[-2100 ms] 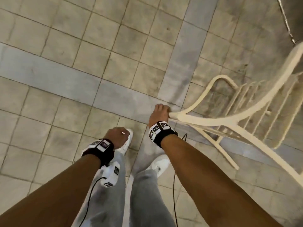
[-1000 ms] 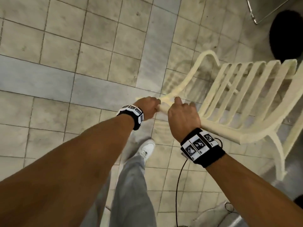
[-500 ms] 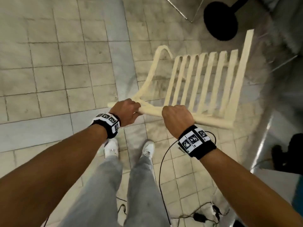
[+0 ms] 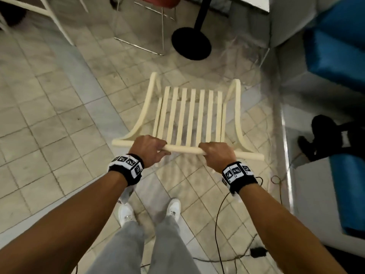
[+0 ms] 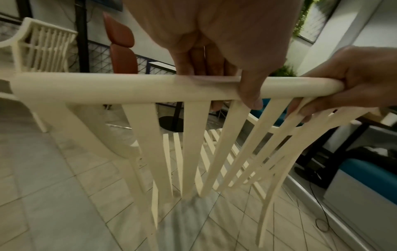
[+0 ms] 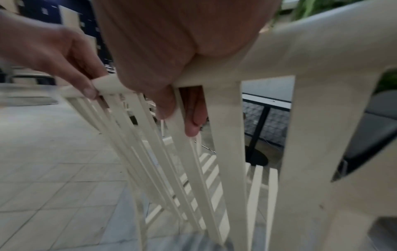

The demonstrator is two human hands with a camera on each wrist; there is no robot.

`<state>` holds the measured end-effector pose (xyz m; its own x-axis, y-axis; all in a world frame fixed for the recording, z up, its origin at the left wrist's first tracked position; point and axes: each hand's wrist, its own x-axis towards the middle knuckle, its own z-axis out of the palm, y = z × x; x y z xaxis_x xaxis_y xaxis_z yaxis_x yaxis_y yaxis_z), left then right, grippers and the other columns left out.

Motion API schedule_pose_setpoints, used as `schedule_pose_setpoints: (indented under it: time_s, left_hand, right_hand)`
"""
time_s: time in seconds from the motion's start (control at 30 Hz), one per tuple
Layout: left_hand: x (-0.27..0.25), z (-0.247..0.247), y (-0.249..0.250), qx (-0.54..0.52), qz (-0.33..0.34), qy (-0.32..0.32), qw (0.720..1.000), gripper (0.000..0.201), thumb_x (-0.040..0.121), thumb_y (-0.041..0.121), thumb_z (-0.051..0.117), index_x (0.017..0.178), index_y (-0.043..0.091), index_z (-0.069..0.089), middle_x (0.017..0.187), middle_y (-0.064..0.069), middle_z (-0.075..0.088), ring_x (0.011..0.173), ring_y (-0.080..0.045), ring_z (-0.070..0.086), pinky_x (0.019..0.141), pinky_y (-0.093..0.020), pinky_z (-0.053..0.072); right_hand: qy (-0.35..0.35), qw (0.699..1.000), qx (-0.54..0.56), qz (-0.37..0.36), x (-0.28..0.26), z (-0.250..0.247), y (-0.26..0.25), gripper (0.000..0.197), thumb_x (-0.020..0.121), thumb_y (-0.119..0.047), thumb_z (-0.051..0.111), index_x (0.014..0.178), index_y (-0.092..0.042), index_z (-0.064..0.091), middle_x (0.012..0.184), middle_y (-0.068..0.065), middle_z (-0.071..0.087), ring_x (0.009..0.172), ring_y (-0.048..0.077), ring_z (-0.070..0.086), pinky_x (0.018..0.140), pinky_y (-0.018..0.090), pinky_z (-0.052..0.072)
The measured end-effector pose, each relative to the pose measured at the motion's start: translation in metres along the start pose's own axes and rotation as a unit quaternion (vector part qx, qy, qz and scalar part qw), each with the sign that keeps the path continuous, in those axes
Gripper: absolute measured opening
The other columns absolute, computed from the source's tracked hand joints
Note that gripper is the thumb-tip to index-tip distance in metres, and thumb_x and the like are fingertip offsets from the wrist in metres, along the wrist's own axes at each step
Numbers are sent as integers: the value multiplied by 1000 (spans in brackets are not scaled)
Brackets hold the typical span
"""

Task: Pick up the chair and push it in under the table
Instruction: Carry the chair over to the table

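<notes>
A cream slatted chair (image 4: 189,115) stands in front of me with its back toward me. My left hand (image 4: 150,147) grips the left part of the backrest's top rail (image 5: 107,88). My right hand (image 4: 215,153) grips the same rail further right. In the left wrist view the left hand (image 5: 214,51) has its fingers curled over the rail, with the right hand (image 5: 354,81) beside it. The right wrist view shows the right hand (image 6: 161,59) wrapped round the rail, thumb in front. Beyond the seat stands the table's black pedestal base (image 4: 190,43). I cannot tell whether the chair's legs touch the floor.
A red chair on a chrome frame (image 4: 150,26) stands left of the pedestal. Blue cushioned seats (image 4: 335,46) and a dark bag (image 4: 325,135) line the right side. Cables (image 4: 217,224) trail on the tiled floor by my feet. Another cream chair (image 5: 43,49) is at far left.
My left hand has joined the right on the top rail. The chair has swung round from my right to straight ahead, now facing the black pedestal.
</notes>
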<state>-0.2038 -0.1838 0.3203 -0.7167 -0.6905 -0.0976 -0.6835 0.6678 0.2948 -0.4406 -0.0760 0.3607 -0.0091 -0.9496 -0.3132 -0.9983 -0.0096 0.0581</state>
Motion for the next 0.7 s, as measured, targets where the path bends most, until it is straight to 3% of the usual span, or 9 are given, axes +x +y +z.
schedule_pose_setpoints:
  time_s: [0.13,0.33,0.47,0.57,0.7]
  left_hand:
    - [16,-1,41,55,28,-36,997,41,84,62,55,91,25,72,77,-2,76,71,-27,68,64,-31,46]
    - [29,13,92,102,26,-73,992,45,81,67,54,95,29,73,76,0,75,70,-25,67,68,-33,53]
    - [30,21,103,116,29,-70,990,44,82,67,53,92,29,72,76,-1,74,65,-23,60,66,-32,48]
    - [26,21,100,109,19,-56,992,41,82,65,57,94,29,74,77,-1,76,73,-27,69,66,-32,45]
    - [10,20,92,100,17,-49,994,42,79,66,59,94,30,75,74,1,76,68,-25,69,63,-30,47]
  right_hand:
    - [11,997,58,51,-24,32,29,18,79,-9,64,91,-21,59,70,0,65,54,25,53,50,32,42]
    - [4,988,115,100,-53,70,56,20,78,-7,62,93,-19,60,75,4,69,65,31,62,55,32,38]
    - [9,982,146,122,-59,80,61,20,78,-7,61,92,-21,60,74,3,69,64,31,62,55,31,39]
    - [18,978,159,134,-58,80,56,22,79,-8,63,94,-23,61,73,1,69,64,28,62,55,31,41]
    - [25,978,169,119,-61,85,46,21,78,-9,63,94,-22,62,75,1,69,64,28,62,56,30,39]
